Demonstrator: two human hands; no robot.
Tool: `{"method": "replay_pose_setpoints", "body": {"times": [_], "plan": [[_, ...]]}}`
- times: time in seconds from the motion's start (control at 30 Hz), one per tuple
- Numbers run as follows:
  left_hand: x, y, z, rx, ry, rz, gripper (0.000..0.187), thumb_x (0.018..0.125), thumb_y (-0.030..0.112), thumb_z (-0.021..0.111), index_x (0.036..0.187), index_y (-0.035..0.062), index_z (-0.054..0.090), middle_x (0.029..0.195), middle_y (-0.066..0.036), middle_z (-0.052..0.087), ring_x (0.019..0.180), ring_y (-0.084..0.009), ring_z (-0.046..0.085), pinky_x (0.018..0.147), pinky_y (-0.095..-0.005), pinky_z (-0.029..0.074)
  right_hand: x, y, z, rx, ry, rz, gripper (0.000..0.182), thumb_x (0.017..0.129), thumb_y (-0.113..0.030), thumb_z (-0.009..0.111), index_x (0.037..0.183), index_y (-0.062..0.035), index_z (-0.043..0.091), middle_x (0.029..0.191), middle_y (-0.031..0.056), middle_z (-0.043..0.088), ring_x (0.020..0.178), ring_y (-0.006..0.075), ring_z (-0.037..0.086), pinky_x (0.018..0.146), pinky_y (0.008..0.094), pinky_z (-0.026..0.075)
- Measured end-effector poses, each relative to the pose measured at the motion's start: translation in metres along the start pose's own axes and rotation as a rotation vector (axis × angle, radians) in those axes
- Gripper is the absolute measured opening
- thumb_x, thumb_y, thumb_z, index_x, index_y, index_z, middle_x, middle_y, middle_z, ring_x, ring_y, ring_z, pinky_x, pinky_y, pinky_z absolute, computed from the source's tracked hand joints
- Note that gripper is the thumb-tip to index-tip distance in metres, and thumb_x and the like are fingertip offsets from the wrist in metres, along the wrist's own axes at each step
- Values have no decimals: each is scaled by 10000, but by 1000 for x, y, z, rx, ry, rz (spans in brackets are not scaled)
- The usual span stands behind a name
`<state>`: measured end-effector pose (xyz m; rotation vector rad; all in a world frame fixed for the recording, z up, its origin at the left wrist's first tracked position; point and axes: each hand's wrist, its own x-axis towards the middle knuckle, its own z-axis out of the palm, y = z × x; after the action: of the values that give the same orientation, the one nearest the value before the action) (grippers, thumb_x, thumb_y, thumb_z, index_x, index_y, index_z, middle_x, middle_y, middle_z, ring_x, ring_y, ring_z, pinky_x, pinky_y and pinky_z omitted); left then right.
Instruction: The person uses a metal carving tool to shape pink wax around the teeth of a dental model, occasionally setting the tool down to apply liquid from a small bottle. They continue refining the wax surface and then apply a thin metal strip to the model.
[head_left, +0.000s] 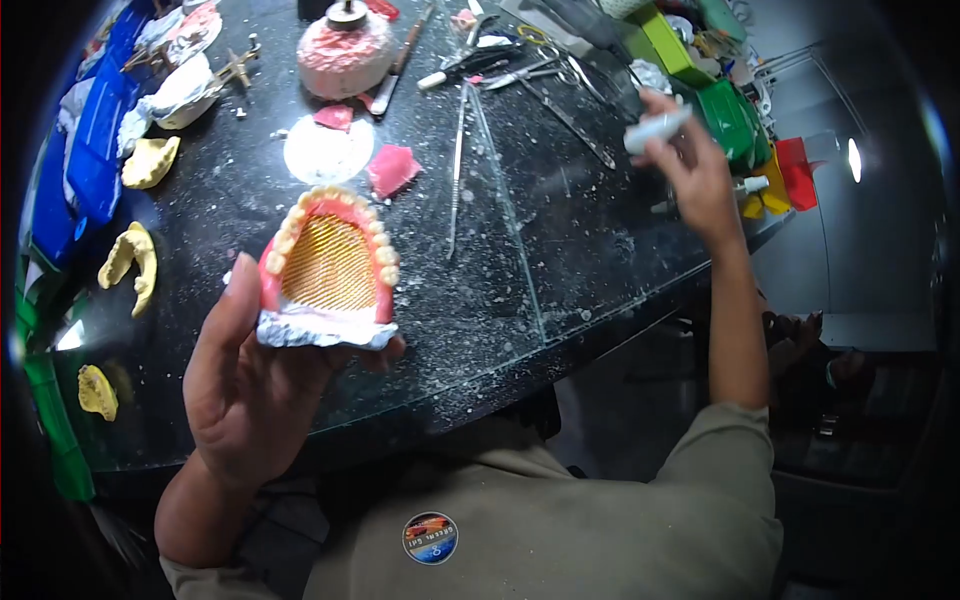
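My left hand (255, 400) is closed around a denture (285, 240) on a white plaster model (325, 333). Cream-coloured teeth stand in pink wax around its arch, and a gold mesh (330, 262) covers the palate, which faces me. Out over the right part of the table, my right hand (695, 175) grips a small white bottle (660, 130) between thumb and fingers. Motion blur hides the bottle's details. Pink wax sheet (393, 170) lies just beyond the denture.
Yellowish plaster casts (135, 265) and blue bins (85, 160) line the left. At the back are a pink-and-white flask-like mould (346, 55), a wax knife (400, 60), scissors (575, 70) and a thin metal instrument (458, 170). Green bins (728, 118) and a red bin (797, 170) stand right.
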<state>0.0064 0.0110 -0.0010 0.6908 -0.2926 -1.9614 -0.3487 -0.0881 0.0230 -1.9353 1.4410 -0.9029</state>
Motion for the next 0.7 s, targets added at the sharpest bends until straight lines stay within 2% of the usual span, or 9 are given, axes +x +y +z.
{"method": "replay_pose_setpoints", "body": {"times": [0.03, 0.07, 0.17, 0.27, 0.3, 0.5, 0.7], "plan": [[0, -1, 4, -11, 35, -2, 557, 956, 382, 211, 1356, -3, 255, 1252, -319, 400, 953, -311, 564, 829, -393, 450, -24, 5, -3, -141, 19, -6, 377, 822, 1, 564, 1192, -41, 508, 1020, 70, 566, 924, 150, 564, 730, 273, 493], [1, -3, 4, 25, -17, 13, 556, 957, 383, 212, 1354, -4, 258, 1249, -317, 403, 962, -309, 560, 824, -390, 452, -44, 9, -6, -282, 37, -10, 382, 797, 26, 576, 1165, -66, 532, 975, 75, 592, 893, 151, 575, 734, 284, 497], [7, -3, -6, 153, -197, 77, 551, 962, 384, 217, 1346, -8, 271, 1240, -312, 413, 977, -299, 550, 802, -383, 462, -81, 25, -13, -419, 84, -126, 379, 737, 71, 605, 1090, -61, 573, 969, 90, 593, 889, 190, 574, 752, 297, 486], [9, -6, -1, 142, -124, 138, 541, 966, 354, 242, 1350, -27, 243, 1250, -339, 384, 999, -312, 548, 803, -368, 474, -92, 25, -16, -558, 75, -231, 362, 702, 102, 610, 1029, -54, 598, 948, 100, 592, 859, 243, 570, 754, 315, 474], [10, -6, -1, 149, -126, 149, 542, 966, 350, 247, 1351, -31, 233, 1254, -344, 375, 1014, -314, 543, 811, -372, 477, -93, 25, -16, -576, 39, -229, 389, 696, 99, 608, 1048, -64, 600, 942, 88, 583, 871, 263, 562, 763, 339, 466], [13, -6, -3, 170, -112, 182, 552, 964, 339, 269, 1358, -40, 192, 1270, -358, 342, 1051, -325, 534, 846, -391, 487, -94, 27, -17, -729, -41, -257, 444, 716, 87, 559, 1117, -101, 590, 987, 80, 553, 929, 260, 538, 781, 353, 460], [13, -5, -3, 148, -96, 187, 563, 962, 337, 281, 1363, -42, 164, 1279, -367, 319, 1033, -338, 541, 847, -393, 488, -91, 23, -17, -830, -101, -302, 529, 672, 112, 520, 1141, -126, 587, 990, 89, 544, 945, 266, 532, 809, 362, 457]]}}
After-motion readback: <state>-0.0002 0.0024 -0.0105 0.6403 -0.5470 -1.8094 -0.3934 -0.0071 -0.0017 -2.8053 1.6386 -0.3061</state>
